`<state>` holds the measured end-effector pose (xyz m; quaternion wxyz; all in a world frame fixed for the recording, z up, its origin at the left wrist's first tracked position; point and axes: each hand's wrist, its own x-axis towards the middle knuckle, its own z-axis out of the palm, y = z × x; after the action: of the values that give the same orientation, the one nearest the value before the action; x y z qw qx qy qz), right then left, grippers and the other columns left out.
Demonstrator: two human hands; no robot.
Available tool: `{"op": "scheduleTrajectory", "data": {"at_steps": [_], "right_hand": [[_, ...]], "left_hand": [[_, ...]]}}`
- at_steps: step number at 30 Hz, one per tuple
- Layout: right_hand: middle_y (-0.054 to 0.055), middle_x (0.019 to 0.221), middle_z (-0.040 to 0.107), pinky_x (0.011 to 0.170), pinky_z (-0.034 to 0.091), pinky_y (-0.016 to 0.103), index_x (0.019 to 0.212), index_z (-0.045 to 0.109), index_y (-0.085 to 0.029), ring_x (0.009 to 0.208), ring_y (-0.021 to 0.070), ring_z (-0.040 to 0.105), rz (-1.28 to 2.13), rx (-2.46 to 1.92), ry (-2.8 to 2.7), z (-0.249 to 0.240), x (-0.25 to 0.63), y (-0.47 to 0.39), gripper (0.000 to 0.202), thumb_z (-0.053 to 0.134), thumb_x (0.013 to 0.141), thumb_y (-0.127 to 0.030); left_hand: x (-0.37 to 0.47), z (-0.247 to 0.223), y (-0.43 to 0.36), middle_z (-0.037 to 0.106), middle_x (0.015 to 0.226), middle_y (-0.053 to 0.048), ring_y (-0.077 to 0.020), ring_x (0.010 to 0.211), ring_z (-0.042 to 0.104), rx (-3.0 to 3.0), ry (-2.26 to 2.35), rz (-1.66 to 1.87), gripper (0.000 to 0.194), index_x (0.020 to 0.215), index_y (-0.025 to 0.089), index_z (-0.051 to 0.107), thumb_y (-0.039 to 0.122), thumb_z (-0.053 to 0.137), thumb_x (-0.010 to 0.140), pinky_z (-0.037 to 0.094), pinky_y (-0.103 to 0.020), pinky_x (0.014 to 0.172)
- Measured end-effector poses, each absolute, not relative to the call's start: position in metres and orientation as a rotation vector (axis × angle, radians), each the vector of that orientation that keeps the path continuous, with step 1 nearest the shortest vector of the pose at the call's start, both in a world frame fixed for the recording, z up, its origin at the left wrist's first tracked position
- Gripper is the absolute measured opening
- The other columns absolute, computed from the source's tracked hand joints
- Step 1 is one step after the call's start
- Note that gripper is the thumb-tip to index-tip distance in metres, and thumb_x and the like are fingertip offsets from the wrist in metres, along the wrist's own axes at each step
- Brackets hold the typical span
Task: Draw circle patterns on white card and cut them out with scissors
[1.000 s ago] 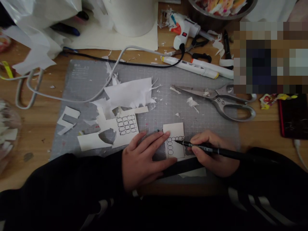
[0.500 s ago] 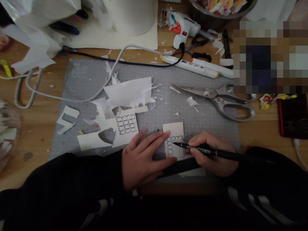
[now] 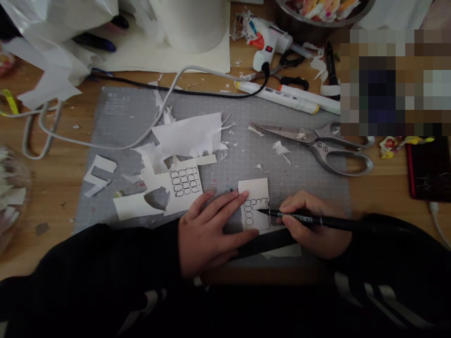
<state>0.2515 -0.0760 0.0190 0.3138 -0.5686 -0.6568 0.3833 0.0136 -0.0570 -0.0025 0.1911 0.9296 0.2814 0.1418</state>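
Note:
A small white card (image 3: pixel 252 188) lies on the grey cutting mat (image 3: pixel 225 101), with rows of small black ovals drawn along its upper and left parts. My left hand (image 3: pixel 214 230) rests flat with fingers spread, its fingertips and thumb on the card's left and lower edges. Pinched in my right hand (image 3: pixel 313 223) is a black fine-tip pen (image 3: pixel 299 217), its tip at the middle of the card, just right of the ovals. Left of my left hand lies a cut paper sheet (image 3: pixel 176 206) bearing a finished-looking oval grid (image 3: pixel 185 181).
Metal scissors (image 3: pixel 317 141) lie at the mat's right. Behind them are white markers (image 3: pixel 282 97) and a glue gun (image 3: pixel 266 44) with its cable. Paper scraps (image 3: pixel 190 134) cover the mat's centre-left. A phone (image 3: pixel 430 166) is at far right, a metal bowl (image 3: pixel 326 21) at the back.
My right hand and the pen have shifted slightly to the right, and the pen tip has moved right across the card. My left hand stays where it was.

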Motion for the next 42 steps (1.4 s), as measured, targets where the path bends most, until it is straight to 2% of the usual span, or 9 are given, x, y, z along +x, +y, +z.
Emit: {"op": "scheduleTrajectory", "data": {"at_steps": [11,16,27,42], "right_hand": [[-0.002,0.061,0.066,0.048,0.047,0.024,0.073,0.055,-0.023,0.055,0.0133,0.063,1.021,-1.561,-1.692,0.0185,0.2526,-0.0792,0.006,0.057,0.078,-0.02],[-0.001,0.061,0.067,0.047,0.047,0.024,0.074,0.056,-0.023,0.054,0.0135,0.063,1.031,-1.533,-1.685,0.0172,0.2519,-0.0791,0.005,0.057,0.078,-0.021],[-0.002,0.057,0.066,0.045,0.047,0.023,0.074,0.055,-0.023,0.051,0.0134,0.063,0.995,-1.49,-1.676,0.0173,0.2542,-0.0761,0.005,0.056,0.078,-0.021],[-0.001,0.06,0.066,0.048,0.047,0.024,0.073,0.057,-0.023,0.053,0.0126,0.061,1.006,-1.533,-1.649,0.0108,0.2537,-0.0792,0.006,0.056,0.078,-0.025]], "left_hand": [[0.0153,-0.0084,-0.0577,0.042,0.146,-0.006,-0.0236,0.129,0.042,2.606,0.805,0.51,0.029,0.11,0.041,0.062,0.04,0.062,0.08,0.018,-0.042,0.109],[0.0142,-0.0037,-0.0572,0.042,0.146,-0.008,-0.024,0.131,0.04,2.612,0.795,0.392,0.042,0.113,0.042,0.06,0.038,0.072,0.073,0.018,-0.043,0.109],[0.0141,-0.0016,-0.0568,0.039,0.148,-0.003,-0.0253,0.128,0.043,2.628,0.804,0.38,0.033,0.112,0.042,0.061,0.04,0.065,0.079,0.021,-0.044,0.109],[0.0148,-0.0005,-0.0574,0.042,0.146,-0.007,-0.0245,0.13,0.042,2.589,0.817,0.386,0.042,0.111,0.042,0.061,0.037,0.074,0.071,0.02,-0.044,0.109]]}}
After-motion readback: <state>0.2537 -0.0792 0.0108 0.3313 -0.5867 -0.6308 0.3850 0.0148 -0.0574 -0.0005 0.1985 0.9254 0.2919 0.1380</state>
